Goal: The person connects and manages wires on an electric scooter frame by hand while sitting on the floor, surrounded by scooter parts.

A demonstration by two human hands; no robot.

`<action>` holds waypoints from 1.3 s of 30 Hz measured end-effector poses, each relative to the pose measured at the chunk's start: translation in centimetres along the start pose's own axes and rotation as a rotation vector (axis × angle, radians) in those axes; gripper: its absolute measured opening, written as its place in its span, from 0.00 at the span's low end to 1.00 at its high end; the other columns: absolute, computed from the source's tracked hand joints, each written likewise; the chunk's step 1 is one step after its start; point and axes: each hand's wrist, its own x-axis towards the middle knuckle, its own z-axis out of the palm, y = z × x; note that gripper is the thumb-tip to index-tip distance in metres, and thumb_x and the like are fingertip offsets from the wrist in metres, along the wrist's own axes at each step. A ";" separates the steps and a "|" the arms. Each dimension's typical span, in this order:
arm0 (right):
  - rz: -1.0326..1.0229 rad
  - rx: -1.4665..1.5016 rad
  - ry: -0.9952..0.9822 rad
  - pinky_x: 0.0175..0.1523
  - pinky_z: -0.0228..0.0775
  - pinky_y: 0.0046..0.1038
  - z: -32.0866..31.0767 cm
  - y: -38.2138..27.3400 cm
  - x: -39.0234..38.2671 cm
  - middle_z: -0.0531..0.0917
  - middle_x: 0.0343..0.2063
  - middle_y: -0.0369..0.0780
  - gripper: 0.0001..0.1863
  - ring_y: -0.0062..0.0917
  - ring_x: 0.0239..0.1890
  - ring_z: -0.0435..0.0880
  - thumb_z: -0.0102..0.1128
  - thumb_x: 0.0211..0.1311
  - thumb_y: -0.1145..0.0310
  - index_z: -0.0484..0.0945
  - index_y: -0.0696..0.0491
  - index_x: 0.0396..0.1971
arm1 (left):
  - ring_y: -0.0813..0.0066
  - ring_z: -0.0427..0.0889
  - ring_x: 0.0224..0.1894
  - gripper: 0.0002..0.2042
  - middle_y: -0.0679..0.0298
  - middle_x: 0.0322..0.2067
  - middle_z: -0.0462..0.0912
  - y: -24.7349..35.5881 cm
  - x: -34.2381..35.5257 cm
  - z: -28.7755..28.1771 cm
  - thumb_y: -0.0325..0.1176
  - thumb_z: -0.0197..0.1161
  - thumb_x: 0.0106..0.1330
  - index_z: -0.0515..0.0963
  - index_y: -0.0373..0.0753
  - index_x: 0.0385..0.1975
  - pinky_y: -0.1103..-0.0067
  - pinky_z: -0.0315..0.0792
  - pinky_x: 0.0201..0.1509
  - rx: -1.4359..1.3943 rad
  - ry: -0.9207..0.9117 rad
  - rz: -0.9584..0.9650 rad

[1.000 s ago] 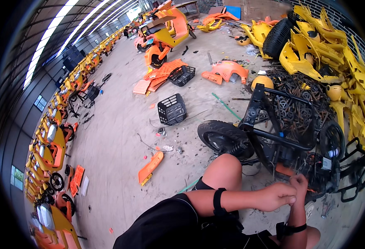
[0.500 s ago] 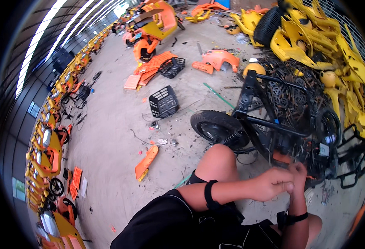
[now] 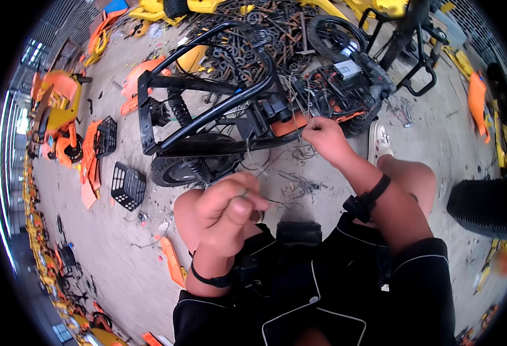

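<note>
My view has swung down over the black frame [image 3: 207, 109], now straight ahead. My hands have parted: the left hand [image 3: 227, 205] has drawn back near my knee pinching a thin wire [image 3: 265, 167], while the right hand [image 3: 323, 135] stays up at the frame.

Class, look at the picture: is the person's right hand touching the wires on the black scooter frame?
Touching. The head view shows the right hand with fingertips pinched on thin wires by the black scooter frame; no gap shows.
</note>
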 end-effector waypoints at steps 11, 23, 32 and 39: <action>0.180 0.160 0.007 0.30 0.63 0.23 -1.7 2.9 0.9 0.77 0.21 0.32 0.07 0.16 0.25 0.72 0.63 0.50 0.70 0.79 0.59 0.23 | 0.78 0.58 0.21 0.19 0.68 0.18 0.63 0.6 0.0 -0.9 0.43 0.55 0.70 0.67 0.37 0.20 0.74 0.56 0.31 -0.046 0.035 0.141; 0.238 0.187 0.054 0.32 0.62 0.23 -4.2 5.6 0.6 0.77 0.21 0.33 0.08 0.17 0.25 0.71 0.63 0.48 0.69 0.79 0.58 0.21 | 0.81 0.55 0.21 0.14 0.71 0.21 0.58 3.6 -0.9 -2.7 0.37 0.48 0.72 0.63 0.42 0.22 0.77 0.53 0.31 -0.193 0.037 0.272; 0.264 0.162 0.109 0.32 0.63 0.23 -4.9 7.4 0.7 0.78 0.20 0.34 0.07 0.18 0.25 0.72 0.63 0.45 0.69 0.79 0.58 0.20 | 0.81 0.56 0.20 0.14 0.72 0.21 0.60 4.5 -1.6 -1.9 0.35 0.49 0.71 0.63 0.42 0.21 0.79 0.53 0.28 -0.260 0.108 0.340; 0.370 0.150 0.149 0.38 0.67 0.22 -7.6 9.6 1.1 0.82 0.28 0.36 0.09 0.19 0.32 0.77 0.63 0.50 0.67 0.81 0.57 0.27 | 0.83 0.56 0.18 0.08 0.73 0.18 0.58 9.2 -2.0 -4.8 0.27 0.55 0.66 0.70 0.41 0.22 0.82 0.52 0.29 -0.393 0.194 0.507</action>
